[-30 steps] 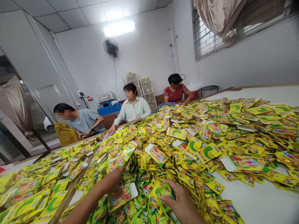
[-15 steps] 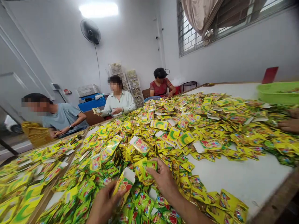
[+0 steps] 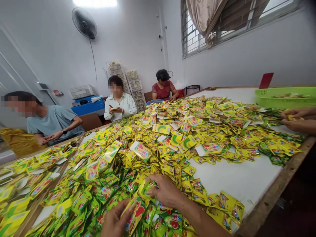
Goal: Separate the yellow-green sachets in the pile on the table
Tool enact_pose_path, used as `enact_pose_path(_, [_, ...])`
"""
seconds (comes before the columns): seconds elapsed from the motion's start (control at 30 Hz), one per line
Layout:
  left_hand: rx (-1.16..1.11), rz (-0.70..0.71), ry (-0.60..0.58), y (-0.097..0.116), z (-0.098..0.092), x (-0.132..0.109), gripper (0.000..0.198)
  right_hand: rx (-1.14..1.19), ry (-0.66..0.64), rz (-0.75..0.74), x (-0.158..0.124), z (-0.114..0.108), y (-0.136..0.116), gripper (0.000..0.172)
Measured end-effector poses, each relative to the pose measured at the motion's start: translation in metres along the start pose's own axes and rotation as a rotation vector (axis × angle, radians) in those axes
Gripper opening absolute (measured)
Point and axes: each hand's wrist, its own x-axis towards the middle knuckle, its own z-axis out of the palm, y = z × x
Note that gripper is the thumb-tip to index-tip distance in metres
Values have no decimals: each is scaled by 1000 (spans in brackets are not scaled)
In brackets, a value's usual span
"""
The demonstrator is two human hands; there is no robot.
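Holding a printed carton (image 3: 136,212) in the left hand (image 3: 115,219), with thumb and fingers closed on its sides, low over loose green sachets (image 3: 106,192); pinching at least one sachet (image 3: 151,187) in the right hand (image 3: 163,191), close by the carton's upper end. Could snag on the carton's rim if tilted, or buckle the card if squeezed too hard. Farther out, would have to get past loose cartons (image 3: 142,151) on the heap (image 3: 170,168), then a co-worker's hands (image 3: 296,121) near a green basket (image 3: 261,98).

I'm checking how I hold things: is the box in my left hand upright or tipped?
Tipped: the box slants in the left hand, its far end toward the right hand.
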Motion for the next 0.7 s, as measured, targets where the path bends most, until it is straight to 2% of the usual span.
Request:
enact_pose_path(0.2, [-202,-48,-11,-1,14,-3,30,67,-87,-10,0,5,6,18])
enact_pose_path(0.37, [-329,-122,11,0,17,-2,32,115,94,-90,3,4,3,18])
enact_pose_path(0.47, [-329,-99,42,1,16,-1,33,120,172,-43,4,9,0,13])
enact_pose_path(0.57, [-322,-71,61,1,15,-1,32,72,185,-11,4,18,2,21])
enact_pose_path(0.7, [-311,-86,-12,3,15,-1,31,85,156,-31,4,28,8,24])
